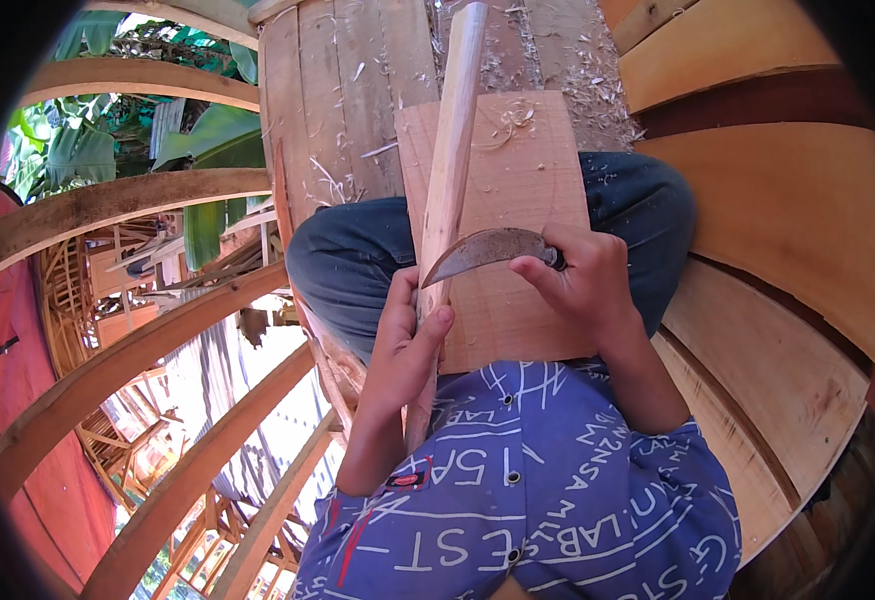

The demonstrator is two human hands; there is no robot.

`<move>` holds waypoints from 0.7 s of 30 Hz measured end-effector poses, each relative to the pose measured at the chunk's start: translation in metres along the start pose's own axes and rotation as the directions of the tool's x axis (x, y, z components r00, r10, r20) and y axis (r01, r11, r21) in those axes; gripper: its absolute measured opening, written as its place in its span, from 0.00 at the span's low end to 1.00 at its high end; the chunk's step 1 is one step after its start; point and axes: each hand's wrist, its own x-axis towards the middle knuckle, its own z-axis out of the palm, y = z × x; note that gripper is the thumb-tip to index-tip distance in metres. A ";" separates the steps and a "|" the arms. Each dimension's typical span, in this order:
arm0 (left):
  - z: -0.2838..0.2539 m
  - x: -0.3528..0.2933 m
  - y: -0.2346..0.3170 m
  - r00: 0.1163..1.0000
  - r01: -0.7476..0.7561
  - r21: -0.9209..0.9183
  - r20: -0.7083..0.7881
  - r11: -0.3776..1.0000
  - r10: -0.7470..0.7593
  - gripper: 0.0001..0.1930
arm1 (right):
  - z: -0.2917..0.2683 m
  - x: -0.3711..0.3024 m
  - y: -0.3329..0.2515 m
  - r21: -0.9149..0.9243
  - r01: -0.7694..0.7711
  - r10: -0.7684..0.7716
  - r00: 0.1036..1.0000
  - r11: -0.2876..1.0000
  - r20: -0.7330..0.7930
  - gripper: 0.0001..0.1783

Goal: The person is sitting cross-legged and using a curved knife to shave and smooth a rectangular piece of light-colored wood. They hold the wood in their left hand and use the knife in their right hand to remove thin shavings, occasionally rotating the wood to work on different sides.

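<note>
My left hand is closed around the lower part of a long pale wooden stick. The stick runs away from me, past my lap. In my right hand is the handle of a curved knife, most of the handle hidden by the fingers. The dark blade points left, its tip against or just over the stick, right by my left hand. Beneath lies a flat wooden board across my crossed legs, with a few curled shavings on it.
Wood shavings litter the plank floor ahead. Wooden slats form an open railing on my left, with leaves and other timber beyond. Broad wooden planks rise on my right.
</note>
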 end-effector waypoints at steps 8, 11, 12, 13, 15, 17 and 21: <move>0.013 -0.006 0.000 0.998 0.045 0.077 0.038 0.996 -0.048 0.22 | -0.008 0.021 0.021 -0.133 -0.088 0.072 0.990 0.987 -0.119 0.32; 0.020 -0.011 0.000 0.996 0.069 0.035 0.061 0.997 -0.071 0.22 | -0.020 0.031 0.040 -0.173 -0.274 0.226 0.940 0.946 -0.257 0.34; 0.019 -0.012 -0.001 0.993 0.075 0.039 0.087 0.996 -0.078 0.22 | -0.025 0.035 0.052 -0.133 -0.331 0.284 0.916 0.934 -0.283 0.34; 0.019 -0.013 -0.001 0.992 0.081 0.035 0.096 0.996 -0.084 0.22 | -0.032 0.038 0.067 -0.093 -0.387 0.343 0.887 0.917 -0.308 0.34; 0.020 -0.013 0.000 0.991 0.096 0.016 0.090 0.995 -0.098 0.22 | -0.042 0.037 0.079 -0.028 -0.413 0.379 0.860 0.910 -0.342 0.34; 0.020 -0.012 0.001 0.996 0.089 0.051 0.020 0.995 -0.090 0.23 | -0.048 0.032 0.076 0.021 -0.360 0.343 0.868 0.933 -0.360 0.33; 0.014 -0.001 -0.001 0.989 -0.053 0.360 -0.110 0.931 0.099 0.26 | -0.029 0.010 0.035 -0.068 -0.140 0.131 0.985 0.988 -0.112 0.31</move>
